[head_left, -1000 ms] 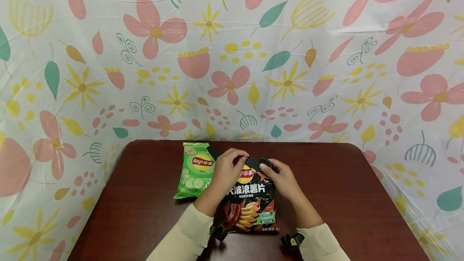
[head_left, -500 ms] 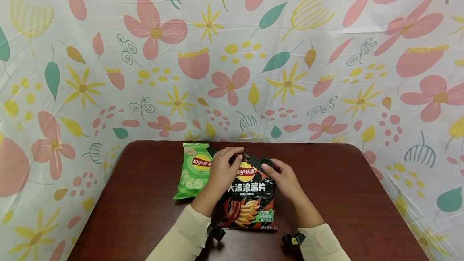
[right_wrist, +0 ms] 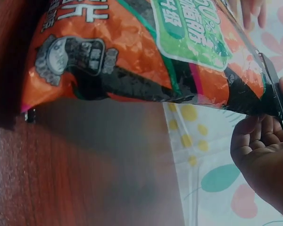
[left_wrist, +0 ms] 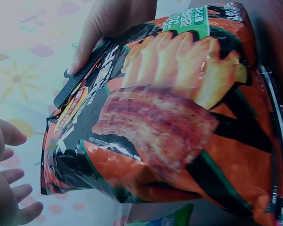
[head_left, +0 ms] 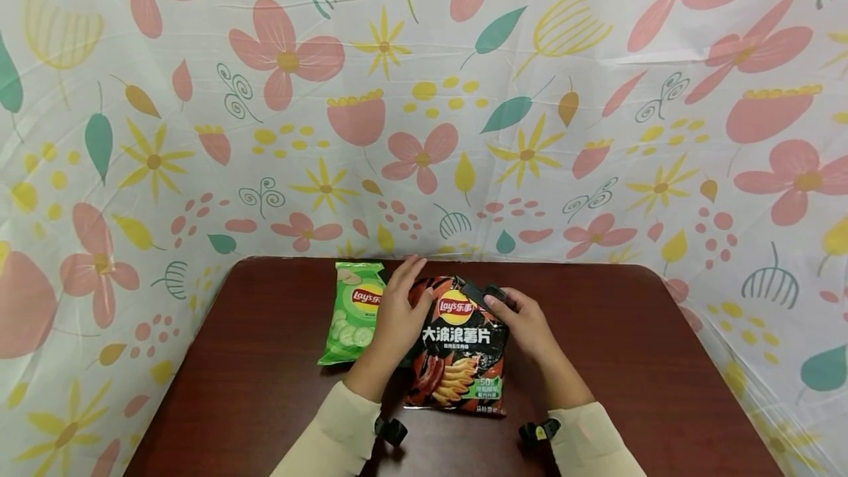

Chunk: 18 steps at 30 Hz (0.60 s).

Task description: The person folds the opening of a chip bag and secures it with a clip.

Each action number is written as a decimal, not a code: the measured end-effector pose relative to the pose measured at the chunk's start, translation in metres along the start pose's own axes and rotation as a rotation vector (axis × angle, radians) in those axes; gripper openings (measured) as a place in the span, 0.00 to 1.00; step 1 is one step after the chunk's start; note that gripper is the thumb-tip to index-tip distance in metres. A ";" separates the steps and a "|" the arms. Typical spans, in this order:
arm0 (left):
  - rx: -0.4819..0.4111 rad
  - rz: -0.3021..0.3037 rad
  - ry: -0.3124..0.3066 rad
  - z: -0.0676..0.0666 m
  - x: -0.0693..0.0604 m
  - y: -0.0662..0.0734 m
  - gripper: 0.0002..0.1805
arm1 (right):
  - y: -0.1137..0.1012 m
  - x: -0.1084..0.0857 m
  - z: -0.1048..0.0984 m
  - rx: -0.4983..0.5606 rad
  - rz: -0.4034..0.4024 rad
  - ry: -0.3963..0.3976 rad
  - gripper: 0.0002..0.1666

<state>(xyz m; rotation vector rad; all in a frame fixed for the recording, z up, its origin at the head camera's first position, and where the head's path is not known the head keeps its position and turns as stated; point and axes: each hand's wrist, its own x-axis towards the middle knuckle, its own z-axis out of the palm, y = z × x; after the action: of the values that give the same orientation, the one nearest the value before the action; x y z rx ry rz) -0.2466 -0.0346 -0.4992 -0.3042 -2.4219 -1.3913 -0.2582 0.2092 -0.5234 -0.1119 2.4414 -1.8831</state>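
Note:
A black and orange bag of Lay's potato chips (head_left: 457, 366) stands tilted between the hands, its printed front toward me. My right hand (head_left: 530, 326) pinches a black bag clip (head_left: 473, 293) at the bag's top right corner, thumb along the clip; the right wrist view shows its fingers (right_wrist: 259, 136) curled below the bag's edge. The clip (left_wrist: 80, 80) lies across part of the top edge in the left wrist view. At the bag's upper left, my left hand (head_left: 400, 315) has its fingers extended and, in the left wrist view, spread apart from the bag.
A green bag of Lay's chips (head_left: 351, 315) lies on the dark red wooden table (head_left: 265, 359), left of the black bag and partly behind the left hand. A dark item (head_left: 387, 276) shows beside its top. A flowered cloth (head_left: 424, 94) hangs behind the table.
The left hand has let go of the bag's top edge, and its fingers have straightened and moved left. The bag's bottom edge has risen slightly in view. The right hand still holds the clip.

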 end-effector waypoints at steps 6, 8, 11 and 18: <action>-0.017 -0.039 -0.022 0.001 -0.004 -0.005 0.30 | 0.006 0.005 -0.003 0.041 0.009 0.004 0.24; -0.023 -0.061 -0.034 0.002 -0.007 -0.007 0.31 | 0.008 0.007 -0.004 0.054 0.020 -0.003 0.25; -0.046 -0.094 -0.042 0.004 -0.010 -0.009 0.31 | 0.010 0.009 -0.006 0.060 0.039 -0.009 0.26; -0.079 -0.135 -0.021 0.010 -0.020 -0.017 0.28 | 0.016 0.013 -0.007 0.044 0.080 0.011 0.28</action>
<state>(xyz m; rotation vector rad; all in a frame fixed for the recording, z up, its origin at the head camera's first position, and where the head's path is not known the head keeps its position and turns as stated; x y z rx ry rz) -0.2353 -0.0350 -0.5248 -0.1783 -2.4482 -1.5509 -0.2722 0.2191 -0.5366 -0.0018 2.3712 -1.9073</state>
